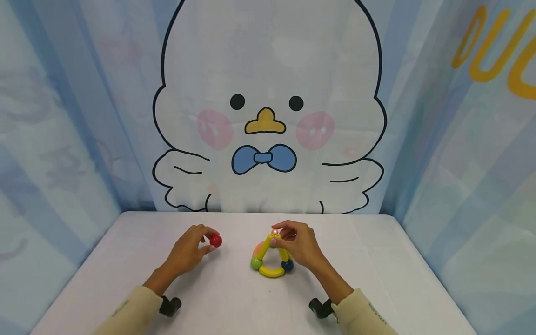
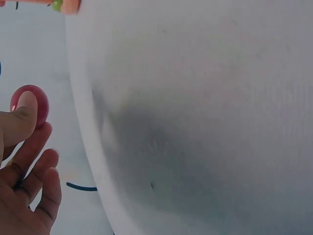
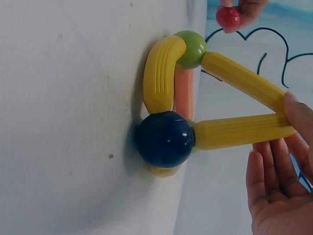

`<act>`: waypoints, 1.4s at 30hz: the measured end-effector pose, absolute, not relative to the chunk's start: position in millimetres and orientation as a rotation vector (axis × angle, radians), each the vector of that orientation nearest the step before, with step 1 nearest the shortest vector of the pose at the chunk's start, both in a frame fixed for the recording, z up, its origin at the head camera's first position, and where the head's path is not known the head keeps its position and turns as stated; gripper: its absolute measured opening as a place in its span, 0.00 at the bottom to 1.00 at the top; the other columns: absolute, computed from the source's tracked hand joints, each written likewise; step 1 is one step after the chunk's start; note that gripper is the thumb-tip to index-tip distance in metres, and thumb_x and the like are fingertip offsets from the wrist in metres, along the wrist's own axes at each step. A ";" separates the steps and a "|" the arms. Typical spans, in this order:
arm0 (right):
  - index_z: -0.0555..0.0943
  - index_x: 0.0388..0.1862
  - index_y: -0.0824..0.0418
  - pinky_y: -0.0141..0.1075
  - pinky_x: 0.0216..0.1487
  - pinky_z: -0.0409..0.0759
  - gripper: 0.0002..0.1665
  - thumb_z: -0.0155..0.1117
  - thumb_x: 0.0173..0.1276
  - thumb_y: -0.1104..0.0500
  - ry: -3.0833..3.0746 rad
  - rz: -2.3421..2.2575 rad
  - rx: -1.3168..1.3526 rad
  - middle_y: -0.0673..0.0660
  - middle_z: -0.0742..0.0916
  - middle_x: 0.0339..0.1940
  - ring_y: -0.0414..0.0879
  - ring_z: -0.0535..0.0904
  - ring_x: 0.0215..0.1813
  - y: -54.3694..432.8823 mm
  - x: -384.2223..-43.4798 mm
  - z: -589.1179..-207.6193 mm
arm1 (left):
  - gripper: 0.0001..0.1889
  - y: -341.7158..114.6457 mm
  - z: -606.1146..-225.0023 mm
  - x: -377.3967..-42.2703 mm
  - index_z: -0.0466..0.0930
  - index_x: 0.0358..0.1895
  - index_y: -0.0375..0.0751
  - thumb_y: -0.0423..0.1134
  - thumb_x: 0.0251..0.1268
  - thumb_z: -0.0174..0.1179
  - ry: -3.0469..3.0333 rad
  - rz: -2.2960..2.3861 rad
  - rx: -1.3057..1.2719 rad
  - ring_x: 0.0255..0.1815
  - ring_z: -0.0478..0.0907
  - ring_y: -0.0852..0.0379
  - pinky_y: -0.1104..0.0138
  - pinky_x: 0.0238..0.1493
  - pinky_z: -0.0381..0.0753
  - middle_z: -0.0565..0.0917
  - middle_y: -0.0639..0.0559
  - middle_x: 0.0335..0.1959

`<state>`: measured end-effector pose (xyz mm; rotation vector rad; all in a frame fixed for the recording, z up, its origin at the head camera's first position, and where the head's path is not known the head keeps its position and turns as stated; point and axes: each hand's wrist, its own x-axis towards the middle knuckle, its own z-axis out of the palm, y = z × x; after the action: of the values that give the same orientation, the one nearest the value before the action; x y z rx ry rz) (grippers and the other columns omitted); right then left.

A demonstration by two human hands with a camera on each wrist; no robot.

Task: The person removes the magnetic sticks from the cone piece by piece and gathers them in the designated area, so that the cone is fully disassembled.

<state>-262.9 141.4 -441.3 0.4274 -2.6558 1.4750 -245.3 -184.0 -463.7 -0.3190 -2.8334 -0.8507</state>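
My left hand (image 1: 186,251) pinches a small red ball (image 1: 216,240) between thumb and fingers, held above the table and apart from the toy. To its right stands a frame of toy building rods and balls. Two straight yellow rods (image 3: 244,131) lean together at the top, where my right hand (image 1: 302,243) pinches their upper ends. At the base are a green ball (image 1: 256,263), a dark blue ball (image 3: 165,139) and a curved yellow rod (image 1: 271,272). An orange rod (image 3: 184,93) sits behind; the frame's far side is partly hidden.
The frame rests on a white-covered table (image 1: 234,302). A curtain (image 1: 268,56) with a cartoon bird closes off the back, and blue-and-white curtains hang at both sides. A dark wrist camera (image 1: 170,307) sits at the left cuff, another (image 1: 320,308) at the right.
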 end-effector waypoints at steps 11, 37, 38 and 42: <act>0.91 0.52 0.47 0.28 0.44 0.84 0.18 0.81 0.64 0.59 -2.647 1.481 0.438 0.50 0.86 0.36 0.43 0.83 0.39 142.8 -262.7 -441.0 | 0.17 -199.4 -474.5 -256.2 0.86 0.56 0.42 0.34 0.65 0.75 -2.976 -0.703 -0.294 0.49 0.78 0.52 0.53 0.54 0.86 0.84 0.50 0.46; 0.91 0.52 0.48 0.28 0.43 0.84 0.17 0.81 0.64 0.58 -2.647 1.493 0.452 0.50 0.87 0.36 0.43 0.83 0.39 141.2 -264.6 -440.7 | 0.28 -193.9 -469.4 -247.0 0.82 0.65 0.44 0.38 0.62 0.78 -2.880 -0.685 -0.300 0.57 0.76 0.46 0.48 0.59 0.85 0.84 0.45 0.52; 0.91 0.52 0.48 0.28 0.44 0.84 0.17 0.81 0.64 0.58 -2.648 1.493 0.451 0.50 0.87 0.36 0.43 0.83 0.39 141.0 -264.6 -440.7 | 0.27 -188.9 -466.8 -245.8 0.83 0.65 0.45 0.40 0.61 0.78 -2.847 -0.682 -0.313 0.57 0.77 0.47 0.49 0.58 0.86 0.85 0.46 0.53; 0.91 0.52 0.47 0.28 0.44 0.84 0.18 0.81 0.64 0.58 -2.652 1.482 0.443 0.50 0.86 0.37 0.43 0.83 0.39 141.1 -264.5 -440.6 | 0.25 -156.6 -452.3 -240.2 0.85 0.62 0.48 0.43 0.61 0.79 -2.741 -0.739 -0.394 0.52 0.79 0.50 0.56 0.51 0.86 0.87 0.50 0.51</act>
<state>-264.5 141.1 -440.6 0.4428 -2.6517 1.4815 -240.2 -156.6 -452.3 -0.3939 -2.7406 -0.7391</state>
